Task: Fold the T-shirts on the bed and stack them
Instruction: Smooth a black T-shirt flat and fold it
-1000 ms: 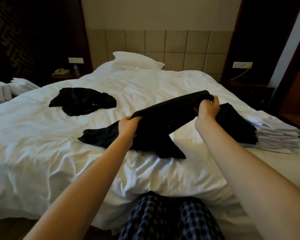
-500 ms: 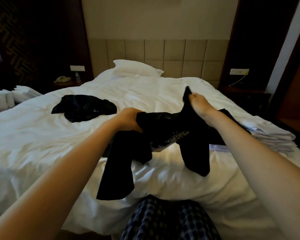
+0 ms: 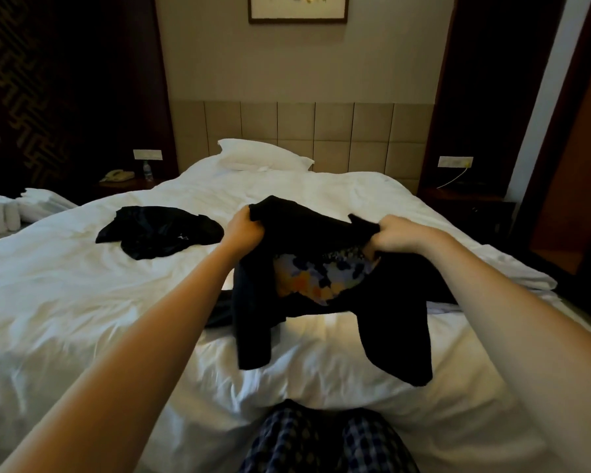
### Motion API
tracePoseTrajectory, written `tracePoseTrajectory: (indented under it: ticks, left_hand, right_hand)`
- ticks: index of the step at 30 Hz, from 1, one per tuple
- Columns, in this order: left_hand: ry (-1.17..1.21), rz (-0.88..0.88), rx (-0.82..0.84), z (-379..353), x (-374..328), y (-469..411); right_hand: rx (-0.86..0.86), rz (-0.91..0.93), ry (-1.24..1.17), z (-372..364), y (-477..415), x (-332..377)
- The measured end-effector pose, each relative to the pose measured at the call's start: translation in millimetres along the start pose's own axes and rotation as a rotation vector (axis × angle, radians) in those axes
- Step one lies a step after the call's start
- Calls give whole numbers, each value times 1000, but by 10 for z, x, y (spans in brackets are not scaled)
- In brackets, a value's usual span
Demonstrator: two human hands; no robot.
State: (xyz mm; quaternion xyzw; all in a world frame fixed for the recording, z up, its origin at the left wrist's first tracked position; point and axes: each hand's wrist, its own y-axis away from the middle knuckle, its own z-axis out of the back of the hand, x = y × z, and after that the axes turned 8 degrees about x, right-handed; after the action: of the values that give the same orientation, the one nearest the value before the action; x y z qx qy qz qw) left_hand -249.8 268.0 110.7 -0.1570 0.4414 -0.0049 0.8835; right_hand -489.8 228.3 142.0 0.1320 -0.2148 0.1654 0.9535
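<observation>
I hold a black T-shirt [image 3: 393, 322] with a multicoloured print up over the white bed [image 3: 82, 295]. My left hand [image 3: 244, 230] grips its top left edge and my right hand [image 3: 394, 235] grips its top right edge. Its two dark sides hang down toward the sheet. A second black T-shirt [image 3: 161, 230] lies crumpled on the bed to the left. The stack of folded white shirts [image 3: 512, 278] at the right edge of the bed is mostly hidden behind my right arm.
A white pillow [image 3: 263, 155] lies at the padded headboard. Dark nightstands flank the bed, the left one with a phone [image 3: 118, 175] and a bottle. White towels [image 3: 17, 209] lie on another bed far left. My checked trousers [image 3: 325, 442] touch the near bed edge.
Both hands have lifted the black T-shirt off the bed and spread it apart, so its coloured print now shows. The camera has tilted upward.
</observation>
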Motion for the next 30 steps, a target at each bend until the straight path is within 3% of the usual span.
tracePoseTrajectory:
  ticks: [4,6,12,15,17,23,27,30]
  left_hand:
    - [108,-18,4,124,-194,8]
    - [207,-33,29,154,-310,28]
    - [543,0,47,264,-785,113]
    - [718,65,252,440,-932,142]
    - [731,133,326,542,-916,127]
    - [386,316,408,511,-382,-37]
    - [176,381,417,296,87,-107]
    - [182,335,455,182,370,-213]
  right_hand:
    - [-268,106,-715,180,191,0]
    - [-338,195,-953,211,282,27]
    - [-75,457,-1326,298,506,147]
    - [-73,531,-1324,412,544,241]
    - [-60,474,-1249,500,528,240]
    - [-94,30,-767,340,199,160]
    - [-66,-199,-740,-11,-82,5]
    - [-147,-228,-697,-187,-334,-122]
